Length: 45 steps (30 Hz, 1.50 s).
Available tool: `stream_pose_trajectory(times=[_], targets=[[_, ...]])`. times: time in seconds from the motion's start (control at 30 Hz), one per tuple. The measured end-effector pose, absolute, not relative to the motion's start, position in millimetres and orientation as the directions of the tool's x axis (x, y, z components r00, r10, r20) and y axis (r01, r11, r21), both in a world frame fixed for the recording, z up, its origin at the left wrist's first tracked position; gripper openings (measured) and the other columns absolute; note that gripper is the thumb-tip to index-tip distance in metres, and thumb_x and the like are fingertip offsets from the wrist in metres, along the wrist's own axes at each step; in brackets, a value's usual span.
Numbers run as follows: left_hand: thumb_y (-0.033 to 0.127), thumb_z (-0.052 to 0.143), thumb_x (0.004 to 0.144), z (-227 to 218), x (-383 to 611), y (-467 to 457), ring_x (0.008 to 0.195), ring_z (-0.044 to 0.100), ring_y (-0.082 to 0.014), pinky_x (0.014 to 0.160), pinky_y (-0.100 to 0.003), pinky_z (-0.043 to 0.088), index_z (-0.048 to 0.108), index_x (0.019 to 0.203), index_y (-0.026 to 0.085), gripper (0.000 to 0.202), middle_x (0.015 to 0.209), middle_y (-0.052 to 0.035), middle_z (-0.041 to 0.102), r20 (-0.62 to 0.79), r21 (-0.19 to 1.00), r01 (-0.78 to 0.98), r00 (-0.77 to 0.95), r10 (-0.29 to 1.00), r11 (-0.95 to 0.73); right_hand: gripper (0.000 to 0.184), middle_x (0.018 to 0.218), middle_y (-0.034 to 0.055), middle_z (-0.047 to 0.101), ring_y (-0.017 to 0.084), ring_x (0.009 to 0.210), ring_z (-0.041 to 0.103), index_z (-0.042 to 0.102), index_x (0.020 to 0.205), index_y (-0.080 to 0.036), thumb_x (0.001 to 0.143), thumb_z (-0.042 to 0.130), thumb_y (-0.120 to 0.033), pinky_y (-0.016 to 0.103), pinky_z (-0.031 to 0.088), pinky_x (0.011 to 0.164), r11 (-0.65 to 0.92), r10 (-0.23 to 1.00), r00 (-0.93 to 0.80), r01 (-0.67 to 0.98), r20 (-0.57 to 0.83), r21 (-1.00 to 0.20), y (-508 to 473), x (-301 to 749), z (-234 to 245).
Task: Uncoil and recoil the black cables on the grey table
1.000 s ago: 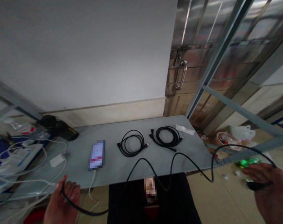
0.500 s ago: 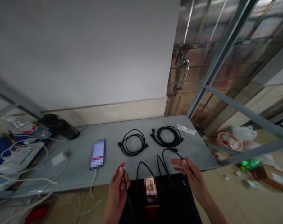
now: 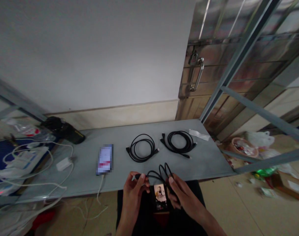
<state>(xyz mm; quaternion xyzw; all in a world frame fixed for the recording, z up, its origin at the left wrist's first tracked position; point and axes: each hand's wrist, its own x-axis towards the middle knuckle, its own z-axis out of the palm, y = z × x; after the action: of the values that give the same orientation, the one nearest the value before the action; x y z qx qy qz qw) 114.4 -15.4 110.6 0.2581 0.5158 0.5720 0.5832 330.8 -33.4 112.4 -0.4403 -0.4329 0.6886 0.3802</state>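
Observation:
A black cable (image 3: 154,172) runs in loops between my two hands, above my lap at the table's front edge. The fingers of my left hand (image 3: 134,190) pinch it close to a plug-like end. My right hand (image 3: 180,191) is closed round several strands, and their lower part is hidden behind the fingers. On the table beyond lie a coiled black cable (image 3: 142,160) at the middle and a thicker black coil (image 3: 180,150) to its right, both with plugs showing. Below, between my hands, a lit phone screen (image 3: 160,193) rests at my lap.
A phone (image 3: 105,159) with a white charging cord lies left on the grey table (image 3: 82,180). A dark bottle (image 3: 69,131), white adapter (image 3: 64,164) and power strip (image 3: 33,160) are farther left. A white strip (image 3: 199,135) lies back right, beside the metal frame post (image 3: 220,85).
My right hand has moved left and gathered the cable loops, closing around them. My left hand has shifted slightly right and now pinches near the cable's end. The hands are closer together.

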Motion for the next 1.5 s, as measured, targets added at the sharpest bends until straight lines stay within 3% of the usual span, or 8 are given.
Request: stream_pose_trajectory(times=[0.27, 0.33, 0.43, 0.53, 0.67, 0.77, 1.03, 1.5], targets=[[0.048, 0.096, 0.082, 123.7, 89.6, -11.8, 0.082, 0.070, -0.0208, 0.078, -0.032, 0.057, 0.069, 0.079, 0.022, 0.038, 0.088, -0.0045, 0.075, -0.056, 0.998, 0.019, -0.141, 0.988, 0.060, 0.057, 0.057, -0.0129, 0.034, 0.007, 0.045, 0.027, 0.055, 0.094, -0.023, 0.108, 0.057, -0.078, 0.022, 0.023, 0.044, -0.279, 0.909, -0.338, -0.061, -0.243, -0.958, -30.6, 356.2, 133.4], [0.043, 0.096, 0.082, 134.9, 90.2, -13.4, 0.107, 0.075, -0.0289, 0.097, -0.040, 0.059, 0.080, 0.099, 0.025, 0.030, 0.111, -0.0099, 0.080, -0.015, 0.988, 0.151, -0.098, 0.995, 0.030, 0.058, 0.056, -0.0127, 0.035, 0.007, 0.045, 0.026, 0.055, 0.094, -0.023, 0.107, 0.058, -0.079, 0.023, 0.021, 0.043, -0.300, 0.897, -0.356, -0.052, -0.263, -0.953, -31.0, 358.3, 140.7], [0.034, 0.101, 0.076, 156.1, 96.4, -15.3, 0.145, 0.063, -0.0364, 0.126, -0.051, 0.045, 0.077, 0.142, 0.034, 0.070, 0.152, -0.0122, 0.071, 0.027, 0.962, 0.274, -0.017, 0.999, -0.021, 0.057, 0.056, -0.0117, 0.037, 0.007, 0.045, 0.027, 0.055, 0.091, -0.023, 0.110, 0.055, -0.078, 0.024, 0.021, 0.044, -0.307, 0.865, -0.429, -0.042, -0.260, -0.951, -32.6, 356.4, 147.6], [0.028, 0.102, 0.074, 174.3, 104.5, -11.8, 0.157, 0.054, -0.0389, 0.135, -0.054, 0.034, 0.072, 0.153, 0.038, 0.085, 0.164, -0.0109, 0.065, 0.014, 0.952, 0.301, 0.125, 0.992, -0.052, 0.058, 0.053, -0.0116, 0.037, 0.008, 0.042, 0.028, 0.054, 0.090, -0.024, 0.111, 0.050, -0.078, 0.025, 0.021, 0.043, -0.335, 0.826, -0.501, -0.066, -0.259, -0.940, -33.9, 351.9, 152.2], [0.023, 0.076, 0.095, 182.9, 113.4, 1.0, 0.114, 0.078, -0.0318, 0.111, -0.044, 0.055, 0.084, 0.133, 0.032, 0.040, 0.119, -0.0089, 0.085, -0.056, 0.945, 0.321, 0.340, 0.939, -0.060, 0.063, 0.051, -0.0106, 0.035, 0.009, 0.042, 0.028, 0.049, 0.080, -0.025, 0.112, 0.045, -0.079, 0.026, 0.022, 0.044, -0.317, 0.810, -0.532, -0.046, -0.245, -0.947, -27.6, 351.8, 165.8], [0.016, 0.063, 0.095, 180.0, 118.0, 11.4, 0.081, 0.075, -0.0238, 0.083, -0.032, 0.057, 0.085, 0.109, 0.025, 0.028, 0.087, -0.0030, 0.082, -0.048, 0.941, 0.326, 0.387, 0.921, -0.088, 0.058, 0.061, -0.0071, 0.043, 0.011, 0.055, 0.038, 0.050, 0.078, -0.024, 0.112, 0.055, -0.071, 0.026, 0.029, 0.053, -0.122, 0.881, -0.446, 0.113, -0.160, -0.986, -13.1, 359.6, 178.2], [0.020, 0.068, 0.091, 142.7, 122.1, 39.3, 0.087, 0.077, -0.0263, 0.085, -0.034, 0.057, 0.084, 0.099, 0.024, 0.019, 0.091, -0.0063, 0.084, 0.141, 0.916, 0.335, 0.246, 0.959, -0.220, 0.042, 0.065, -0.0056, 0.048, 0.014, 0.065, 0.042, 0.047, 0.074, -0.024, 0.098, 0.074, -0.044, 0.027, 0.031, 0.060, 0.166, 0.968, -0.236, 0.362, 0.082, -0.917, 35.2, 364.6, 132.2], [0.042, 0.076, 0.093, 76.4, 134.2, 44.0, 0.069, 0.058, -0.0189, 0.069, -0.029, 0.045, 0.070, 0.080, 0.022, 0.025, 0.070, 0.0006, 0.064, 0.006, 0.955, 0.293, 0.098, 0.995, -0.035, 0.040, 0.065, -0.0048, 0.039, 0.015, 0.065, 0.040, 0.041, 0.069, -0.026, 0.096, 0.064, -0.045, 0.029, 0.037, 0.063, 0.073, 0.997, -0.052, 0.238, 0.063, -0.968, 50.5, 344.5, 55.4]])
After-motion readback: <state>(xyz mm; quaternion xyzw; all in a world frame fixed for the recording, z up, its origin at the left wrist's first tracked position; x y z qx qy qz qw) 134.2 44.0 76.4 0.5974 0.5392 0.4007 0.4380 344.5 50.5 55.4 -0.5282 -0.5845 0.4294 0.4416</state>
